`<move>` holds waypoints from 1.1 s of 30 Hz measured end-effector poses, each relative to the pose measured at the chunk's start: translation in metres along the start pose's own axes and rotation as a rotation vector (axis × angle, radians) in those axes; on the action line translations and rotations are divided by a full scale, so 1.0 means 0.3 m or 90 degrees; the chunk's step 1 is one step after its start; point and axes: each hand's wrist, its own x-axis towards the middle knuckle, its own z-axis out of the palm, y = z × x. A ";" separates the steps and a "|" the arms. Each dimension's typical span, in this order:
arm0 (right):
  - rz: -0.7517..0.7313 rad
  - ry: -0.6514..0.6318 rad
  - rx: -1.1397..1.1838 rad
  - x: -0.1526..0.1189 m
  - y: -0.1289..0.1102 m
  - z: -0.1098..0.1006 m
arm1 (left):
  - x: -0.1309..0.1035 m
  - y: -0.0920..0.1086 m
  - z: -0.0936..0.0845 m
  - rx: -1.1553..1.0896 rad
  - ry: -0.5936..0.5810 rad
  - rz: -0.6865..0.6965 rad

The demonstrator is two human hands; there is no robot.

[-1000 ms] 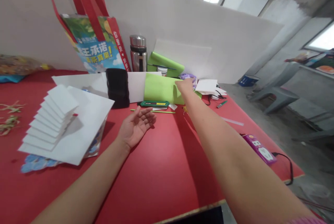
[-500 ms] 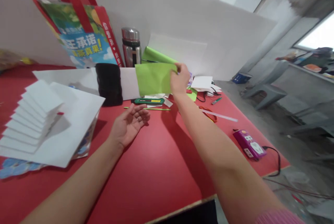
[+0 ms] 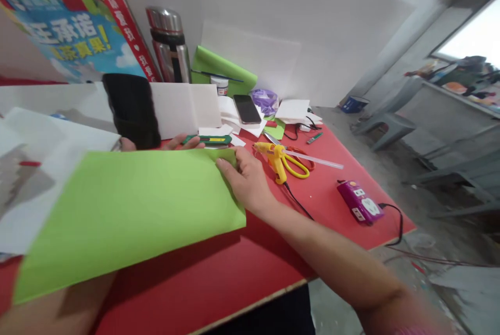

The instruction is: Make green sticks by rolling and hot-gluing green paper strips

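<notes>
Handling step, lower left: right fingers (image 3: pixel 229 171) pinched the green sheet (image 3: pixel 144 205); left fingers (image 3: pixel 176 142), mostly hidden, could not be judged. Level support seemed needed next.

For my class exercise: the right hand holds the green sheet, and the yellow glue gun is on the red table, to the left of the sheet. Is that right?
Not quite: the head view shows the yellow glue gun on the red table to the right of the green sheet. The right hand does hold that sheet.
</notes>
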 end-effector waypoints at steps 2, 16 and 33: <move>0.035 -0.016 -0.068 0.011 0.070 -0.014 | -0.012 0.006 0.000 -0.004 -0.012 0.032; 0.119 0.037 0.007 0.042 0.198 -0.062 | -0.045 0.019 0.047 0.081 0.071 -0.097; -0.041 0.249 0.038 0.023 0.073 -0.111 | -0.023 0.023 0.019 0.074 0.125 -0.077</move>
